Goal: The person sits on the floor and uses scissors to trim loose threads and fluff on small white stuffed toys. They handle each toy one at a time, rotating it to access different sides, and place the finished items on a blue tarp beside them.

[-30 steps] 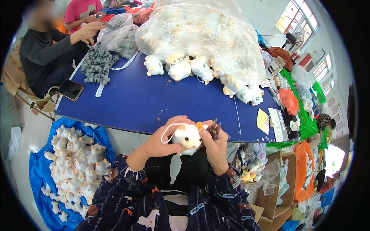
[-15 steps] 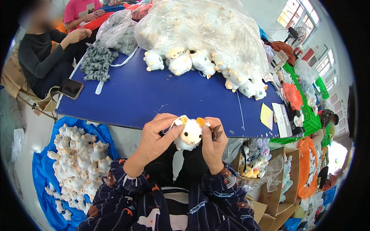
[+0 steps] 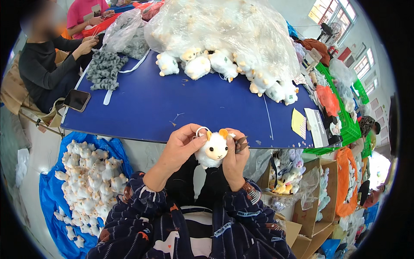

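You have the toy between both hands, just below the centre of your view, in front of the table's near edge. Your left hand closes narrowly on its upper flank at 10 o'clock, thumb and bent fingers pinched together, with a white loop arching up at your fingertips. Your right hand is closed too: the thumb presses the toy's side at about 2 o'clock, while dark metal snips are tucked in the same hand, tips poking out past the fingers; you cannot tell from here how far their blades stand apart. The toy is white, fluffy and rounded, held upright with its face toward you and turned slightly to 3 o'clock. It has two orange ears on top, two round black eyes and a small stitched muzzle. From it, similar toys lie at 12 o'clock on the blue table, partly under clear plastic, and a heap fills a blue sheet between 8 and 9 o'clock.
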